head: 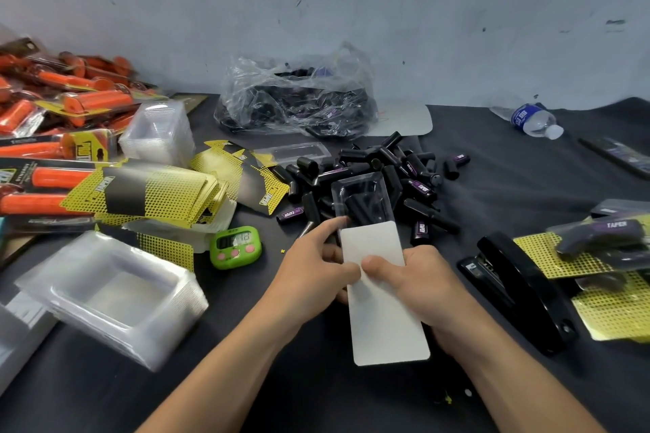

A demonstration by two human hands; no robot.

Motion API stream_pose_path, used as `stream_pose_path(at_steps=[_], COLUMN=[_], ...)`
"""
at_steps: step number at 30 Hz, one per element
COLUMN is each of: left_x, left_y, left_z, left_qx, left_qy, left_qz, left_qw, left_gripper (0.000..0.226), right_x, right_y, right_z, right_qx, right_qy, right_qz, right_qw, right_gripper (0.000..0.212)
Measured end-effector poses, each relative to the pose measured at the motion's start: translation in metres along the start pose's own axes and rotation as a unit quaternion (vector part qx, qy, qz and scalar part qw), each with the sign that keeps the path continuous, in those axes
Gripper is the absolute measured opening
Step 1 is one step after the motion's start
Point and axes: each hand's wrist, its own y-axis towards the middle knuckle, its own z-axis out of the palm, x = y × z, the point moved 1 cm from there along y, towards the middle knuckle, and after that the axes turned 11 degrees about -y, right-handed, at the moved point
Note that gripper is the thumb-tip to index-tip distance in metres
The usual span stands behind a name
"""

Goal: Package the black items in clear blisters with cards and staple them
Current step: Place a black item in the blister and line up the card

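A clear blister (362, 199) with black items inside is held over the table, and a card (383, 309) with its white back toward me lies partly slid into it. My left hand (316, 267) grips the blister's left edge, thumb on the card. My right hand (418, 285) holds the card from the right, thumb pressing on its face. Behind lies a heap of loose black items (397, 165). A black stapler (520, 288) sits to the right.
Stacks of empty clear blisters (116, 295) and yellow-black cards (147, 193) lie at left, next to orange packaged goods (52, 109). A green timer (235, 246), a plastic bag of black items (299, 98), a water bottle (534, 119) and finished packs (605, 246) surround the work spot.
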Motion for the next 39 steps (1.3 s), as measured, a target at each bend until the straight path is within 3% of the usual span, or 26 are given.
stream_pose_path(at_steps=[5,9,10,12,17,20,21,23,27,39], left_x=[-0.001,-0.002,-0.002,0.0,0.002,-0.002,-0.003,-0.004,-0.006,-0.006], left_y=[-0.001,0.001,0.002,0.003,0.003,0.002,0.003,0.008,0.01,0.013], left_z=[-0.002,-0.004,-0.004,-0.004,-0.005,-0.009,-0.012,-0.019,-0.026,-0.028], left_qx=[-0.037,-0.093,-0.106,-0.125,-0.151,-0.168,-0.169,-0.15,-0.147,-0.171], left_qy=[-0.032,0.006,0.013,0.025,0.077,0.026,-0.002,-0.075,-0.146,-0.194], left_qz=[0.026,0.055,0.057,0.059,0.106,0.124,0.128,0.127,0.116,0.105], left_qw=[0.998,0.994,0.993,0.99,0.98,0.978,0.977,0.978,0.971,0.96], left_gripper=[0.068,0.027,0.02,0.009,0.02,0.01,0.019,0.034,0.033,0.027], right_x=[-0.001,-0.005,-0.006,-0.009,-0.008,-0.006,-0.006,-0.003,-0.001,-0.004], right_y=[-0.001,-0.003,-0.004,-0.004,-0.002,-0.005,-0.007,-0.01,-0.012,-0.011], right_z=[0.0,-0.008,-0.01,-0.011,-0.012,-0.015,-0.015,-0.016,-0.016,-0.012], right_qx=[0.005,0.173,0.206,0.213,0.193,0.201,0.205,0.213,0.196,0.145], right_qy=[0.0,0.077,0.075,0.068,0.074,0.057,0.048,0.031,0.014,-0.033], right_qz=[-0.001,-0.062,-0.078,-0.085,-0.071,-0.073,-0.074,-0.072,-0.06,-0.048], right_qw=[1.0,0.98,0.973,0.971,0.976,0.975,0.975,0.974,0.979,0.988], right_gripper=[0.032,0.021,0.028,0.032,0.017,0.015,0.015,0.019,0.031,0.042])
